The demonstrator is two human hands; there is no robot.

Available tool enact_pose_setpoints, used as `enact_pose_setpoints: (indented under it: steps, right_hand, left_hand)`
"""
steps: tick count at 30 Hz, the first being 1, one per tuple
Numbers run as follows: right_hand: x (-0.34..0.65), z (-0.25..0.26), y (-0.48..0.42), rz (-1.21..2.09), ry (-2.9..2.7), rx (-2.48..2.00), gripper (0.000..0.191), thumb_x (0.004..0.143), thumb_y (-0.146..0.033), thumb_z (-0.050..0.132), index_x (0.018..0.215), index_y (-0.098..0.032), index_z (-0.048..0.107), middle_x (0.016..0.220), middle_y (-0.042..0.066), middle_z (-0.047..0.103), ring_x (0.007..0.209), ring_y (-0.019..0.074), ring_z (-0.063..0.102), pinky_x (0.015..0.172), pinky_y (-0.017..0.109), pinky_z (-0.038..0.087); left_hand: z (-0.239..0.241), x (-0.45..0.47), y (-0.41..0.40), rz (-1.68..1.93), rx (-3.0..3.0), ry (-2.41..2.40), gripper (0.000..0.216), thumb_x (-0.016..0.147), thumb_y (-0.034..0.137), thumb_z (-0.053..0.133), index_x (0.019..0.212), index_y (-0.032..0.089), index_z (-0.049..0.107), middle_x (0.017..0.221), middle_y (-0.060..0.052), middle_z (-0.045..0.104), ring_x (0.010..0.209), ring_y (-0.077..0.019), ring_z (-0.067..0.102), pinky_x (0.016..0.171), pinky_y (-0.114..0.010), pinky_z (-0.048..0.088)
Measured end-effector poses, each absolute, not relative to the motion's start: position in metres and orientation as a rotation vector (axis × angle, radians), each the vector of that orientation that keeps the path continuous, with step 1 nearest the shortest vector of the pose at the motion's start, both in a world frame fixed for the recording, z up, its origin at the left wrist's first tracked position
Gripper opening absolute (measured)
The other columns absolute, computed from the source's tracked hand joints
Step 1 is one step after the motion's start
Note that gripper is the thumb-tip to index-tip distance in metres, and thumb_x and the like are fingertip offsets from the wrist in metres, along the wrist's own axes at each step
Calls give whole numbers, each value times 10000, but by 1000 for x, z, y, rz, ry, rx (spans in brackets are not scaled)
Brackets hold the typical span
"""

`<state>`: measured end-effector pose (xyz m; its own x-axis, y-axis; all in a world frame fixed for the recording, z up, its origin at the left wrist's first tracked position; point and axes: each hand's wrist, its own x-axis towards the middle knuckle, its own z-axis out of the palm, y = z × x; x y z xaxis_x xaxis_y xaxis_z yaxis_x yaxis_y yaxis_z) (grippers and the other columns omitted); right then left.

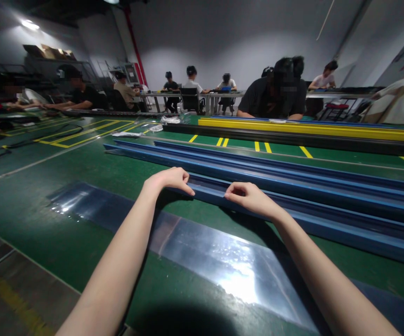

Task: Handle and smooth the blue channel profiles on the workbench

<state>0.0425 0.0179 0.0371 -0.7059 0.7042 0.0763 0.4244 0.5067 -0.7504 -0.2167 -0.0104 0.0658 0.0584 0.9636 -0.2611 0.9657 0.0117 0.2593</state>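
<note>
Several long blue strips (293, 186) lie side by side across a green surface (93, 177), running from the middle to the right edge. My left hand (170, 179) rests on the near edge of the closest blue strip with its fingers curled and pinching the edge. My right hand (249, 196) pinches the same edge a little to the right, fingers bent together. A shiny clear film sheet (223, 261) lies flat on the green surface between my forearms, in front of the strips.
A long yellow strip (310, 128) and a black strip (293, 138) lie farther back. Yellow lines mark the green surface. Several people sit at tables in the background, one in black leaning over the far side. Black cables lie at the left.
</note>
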Motion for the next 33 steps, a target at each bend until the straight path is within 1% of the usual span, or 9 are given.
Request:
enact_pose_setpoints:
  steps: [14,19,25,33]
  right_hand:
    - [43,40,16,1032,-2388,-944,244,753,-388,506,753,-170,614,710,14,613,660,119,528,603,223,390]
    - [43,39,17,1028,-2386,-939,238,748,-382,511,747,-168,617,703,13,614,653,117,527,595,220,389]
    - [42,39,17,1027,-2386,-943,247,749,-388,508,752,-169,621,712,19,620,659,123,537,606,227,396]
    - [42,40,16,1018,-2385,-950,237,748,-381,509,751,-172,618,709,14,618,655,118,532,597,221,390]
  left_hand:
    - [63,-220,-11,-18,1938,1931,517,454,647,630,532,199,384,491,51,397,470,-102,345,461,-243,210]
    - [63,-219,-11,-14,1941,1945,518,445,655,626,534,199,398,492,51,399,469,-103,351,466,-244,216]
    - [64,-219,-11,-84,1875,1978,515,445,673,616,540,201,429,510,39,441,485,-112,372,471,-246,221]
    - [60,-222,-10,-70,1873,1958,536,438,697,601,532,198,429,511,38,432,482,-107,355,471,-246,212]
